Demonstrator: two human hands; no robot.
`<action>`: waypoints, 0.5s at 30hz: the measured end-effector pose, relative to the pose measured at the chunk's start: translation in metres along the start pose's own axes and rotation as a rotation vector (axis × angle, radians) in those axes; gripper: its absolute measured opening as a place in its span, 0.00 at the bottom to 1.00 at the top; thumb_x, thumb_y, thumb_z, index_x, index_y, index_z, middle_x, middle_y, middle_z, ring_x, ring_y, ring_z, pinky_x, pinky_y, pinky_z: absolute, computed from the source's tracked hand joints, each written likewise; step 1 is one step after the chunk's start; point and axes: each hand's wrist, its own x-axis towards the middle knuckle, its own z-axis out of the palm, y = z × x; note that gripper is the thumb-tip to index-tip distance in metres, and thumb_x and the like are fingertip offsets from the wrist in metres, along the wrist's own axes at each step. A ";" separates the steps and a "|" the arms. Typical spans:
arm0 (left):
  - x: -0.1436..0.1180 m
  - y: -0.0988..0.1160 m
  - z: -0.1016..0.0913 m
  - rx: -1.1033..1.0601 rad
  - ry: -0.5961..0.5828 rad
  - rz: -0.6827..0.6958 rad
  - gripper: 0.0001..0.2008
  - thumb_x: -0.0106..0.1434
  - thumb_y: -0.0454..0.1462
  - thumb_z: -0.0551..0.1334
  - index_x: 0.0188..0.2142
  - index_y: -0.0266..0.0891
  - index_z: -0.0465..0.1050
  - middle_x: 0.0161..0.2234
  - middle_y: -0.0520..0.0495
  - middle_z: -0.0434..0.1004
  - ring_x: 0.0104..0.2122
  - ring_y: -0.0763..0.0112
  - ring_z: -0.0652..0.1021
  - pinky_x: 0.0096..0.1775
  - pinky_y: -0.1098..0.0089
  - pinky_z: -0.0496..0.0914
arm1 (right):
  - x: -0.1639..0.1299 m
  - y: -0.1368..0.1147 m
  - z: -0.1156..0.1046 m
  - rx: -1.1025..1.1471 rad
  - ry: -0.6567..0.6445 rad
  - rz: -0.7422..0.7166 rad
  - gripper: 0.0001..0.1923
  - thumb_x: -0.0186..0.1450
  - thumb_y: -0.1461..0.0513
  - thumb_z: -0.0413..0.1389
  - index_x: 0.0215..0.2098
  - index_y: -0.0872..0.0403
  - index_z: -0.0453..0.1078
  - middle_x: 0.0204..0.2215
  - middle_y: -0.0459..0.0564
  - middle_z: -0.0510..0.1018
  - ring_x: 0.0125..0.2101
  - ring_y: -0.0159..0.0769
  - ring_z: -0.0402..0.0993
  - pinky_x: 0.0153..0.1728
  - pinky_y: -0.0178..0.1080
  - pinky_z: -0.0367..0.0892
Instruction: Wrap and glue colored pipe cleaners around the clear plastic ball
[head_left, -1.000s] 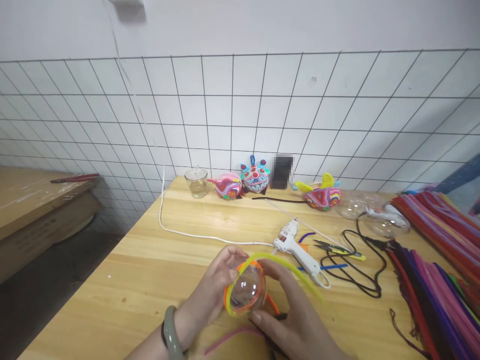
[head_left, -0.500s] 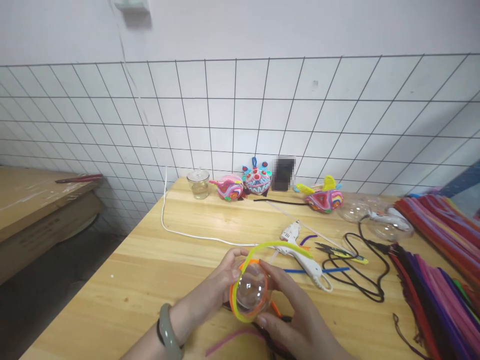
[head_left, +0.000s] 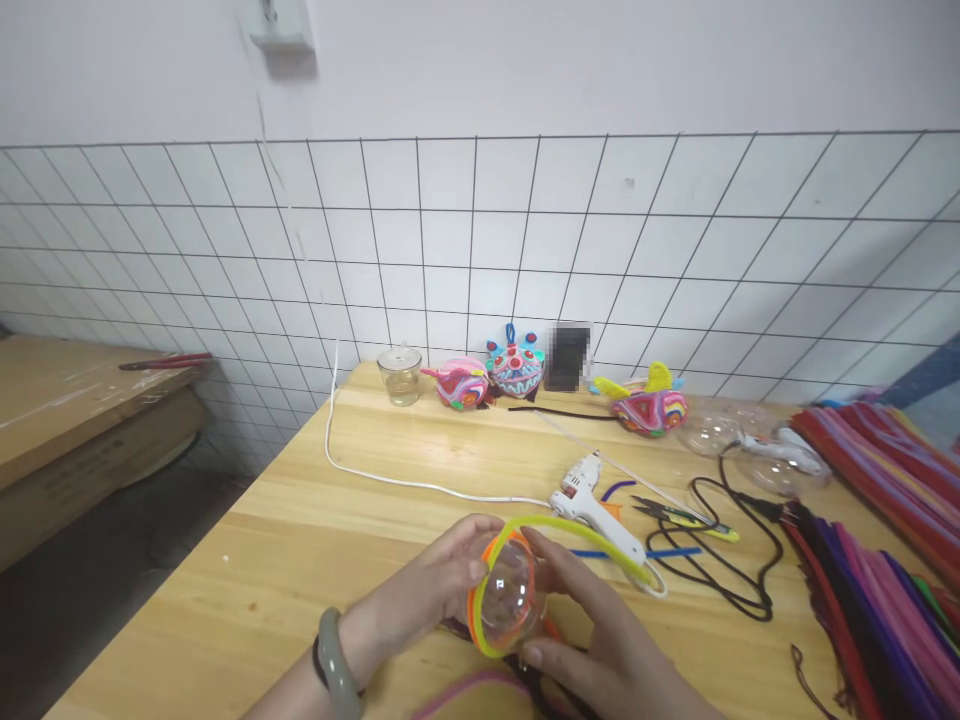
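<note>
A clear plastic ball is held between my two hands near the table's front. An orange pipe cleaner rings the ball, and a yellow pipe cleaner curves along it, its free end arching to the right. My left hand grips the ball's left side, thumb pressed on the yellow strand. Around the right side curl the fingers of my right hand, thumb at the lower edge. Below the ball lie a pink pipe cleaner and dark strands, partly hidden by my hands.
Behind my hands lies a white glue gun, with scissors and a black cord beside it. Decorated balls, a glass cup and a phone line the back. Pipe cleaner bundles and clear balls are at right.
The view has tipped up slightly, so everything sits a little lower. The yellow pipe cleaner's free end has swung down to the right. Both hands keep their hold on the ball.
</note>
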 end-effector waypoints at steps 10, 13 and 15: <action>-0.012 -0.005 0.011 0.630 0.152 0.143 0.27 0.61 0.38 0.64 0.59 0.43 0.63 0.59 0.37 0.67 0.58 0.48 0.67 0.57 0.53 0.60 | -0.003 0.004 -0.008 -0.263 0.255 -0.258 0.26 0.63 0.57 0.62 0.59 0.42 0.65 0.56 0.52 0.73 0.56 0.44 0.69 0.52 0.40 0.70; -0.015 -0.002 0.014 0.831 0.167 0.233 0.30 0.59 0.33 0.63 0.61 0.42 0.61 0.59 0.37 0.66 0.58 0.49 0.67 0.58 0.55 0.59 | -0.001 -0.008 -0.011 -0.248 0.285 -0.309 0.15 0.65 0.57 0.59 0.51 0.43 0.72 0.47 0.51 0.79 0.47 0.40 0.78 0.45 0.35 0.74; -0.015 -0.002 0.015 0.889 0.151 0.276 0.31 0.58 0.31 0.62 0.61 0.42 0.60 0.59 0.38 0.66 0.58 0.51 0.68 0.58 0.57 0.60 | -0.001 -0.013 -0.013 -0.237 0.293 -0.351 0.09 0.65 0.59 0.59 0.45 0.44 0.75 0.42 0.50 0.80 0.41 0.38 0.80 0.41 0.32 0.76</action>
